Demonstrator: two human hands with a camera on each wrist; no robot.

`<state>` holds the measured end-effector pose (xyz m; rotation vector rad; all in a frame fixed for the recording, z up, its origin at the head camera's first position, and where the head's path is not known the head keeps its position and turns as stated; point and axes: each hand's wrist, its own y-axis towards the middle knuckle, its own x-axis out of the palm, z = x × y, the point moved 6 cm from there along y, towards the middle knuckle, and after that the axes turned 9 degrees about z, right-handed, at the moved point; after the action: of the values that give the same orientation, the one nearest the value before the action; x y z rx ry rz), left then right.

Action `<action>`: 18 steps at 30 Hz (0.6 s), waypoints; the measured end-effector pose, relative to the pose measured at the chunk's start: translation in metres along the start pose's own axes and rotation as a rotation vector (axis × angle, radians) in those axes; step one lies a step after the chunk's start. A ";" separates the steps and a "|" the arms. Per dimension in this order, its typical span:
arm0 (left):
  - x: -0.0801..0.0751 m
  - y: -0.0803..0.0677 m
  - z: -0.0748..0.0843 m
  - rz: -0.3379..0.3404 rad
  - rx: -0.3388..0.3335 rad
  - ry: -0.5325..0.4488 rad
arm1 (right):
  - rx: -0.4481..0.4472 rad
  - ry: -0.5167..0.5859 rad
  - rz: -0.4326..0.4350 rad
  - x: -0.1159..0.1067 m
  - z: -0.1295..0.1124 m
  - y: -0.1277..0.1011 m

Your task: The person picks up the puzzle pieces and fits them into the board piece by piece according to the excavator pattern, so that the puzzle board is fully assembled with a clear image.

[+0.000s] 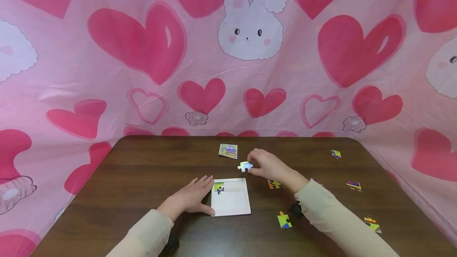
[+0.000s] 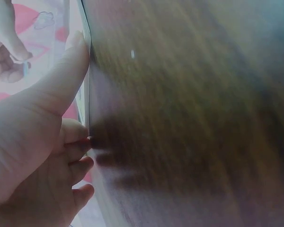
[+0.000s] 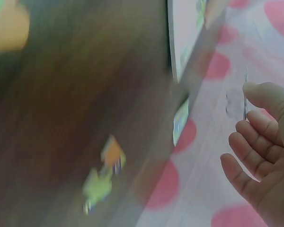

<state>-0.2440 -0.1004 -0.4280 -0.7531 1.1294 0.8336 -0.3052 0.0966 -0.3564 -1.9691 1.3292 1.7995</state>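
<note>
A square white puzzle tray (image 1: 232, 205) lies on the dark wooden table, with one green-yellow puzzle piece (image 1: 219, 187) in its upper left corner. My left hand (image 1: 191, 197) rests along the tray's left side, fingers extended and thumb at the lower left corner. Beyond the tray's upper right corner, my right hand (image 1: 269, 165) pinches a puzzle piece (image 1: 244, 166) between thumb and fingers, above the table. The right wrist view shows that held piece (image 3: 246, 99) edge-on as a thin line. A small picture card (image 1: 228, 150) of a vehicle lies behind the tray.
Loose puzzle pieces lie to the right: an orange-green piece (image 1: 274, 184), a green piece (image 1: 284, 220), a purple-yellow piece (image 1: 354, 185), one near the right edge (image 1: 373, 224) and one far back (image 1: 336, 154). Another is partly hidden by my right arm. A pink curtain (image 1: 214, 62) hangs behind the table.
</note>
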 end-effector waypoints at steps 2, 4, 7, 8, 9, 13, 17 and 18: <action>0.000 0.000 0.000 0.000 -0.001 0.003 | -0.021 -0.003 -0.022 0.009 -0.008 0.000; 0.000 0.000 -0.001 -0.001 -0.002 0.003 | -0.041 0.003 -0.039 0.017 -0.015 -0.001; 0.001 0.000 -0.001 -0.003 -0.003 0.005 | -0.039 0.011 -0.070 0.028 -0.022 -0.001; 0.000 0.000 -0.001 -0.003 -0.002 0.004 | -0.032 0.013 -0.080 0.031 -0.024 -0.001; 0.000 0.000 -0.001 -0.003 -0.001 0.002 | -0.022 0.016 -0.092 0.034 -0.025 -0.002; 0.000 -0.001 0.000 -0.001 0.005 -0.009 | 0.028 0.021 -0.132 0.045 -0.030 -0.003; 0.000 0.000 0.000 0.000 0.007 -0.009 | 0.027 0.022 -0.134 0.052 -0.035 -0.005; 0.000 0.000 -0.001 0.000 0.007 -0.006 | 0.023 0.015 -0.134 0.054 -0.036 -0.005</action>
<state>-0.2439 -0.1011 -0.4285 -0.7438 1.1264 0.8309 -0.2825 0.0501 -0.3955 -2.0122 1.1861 1.7049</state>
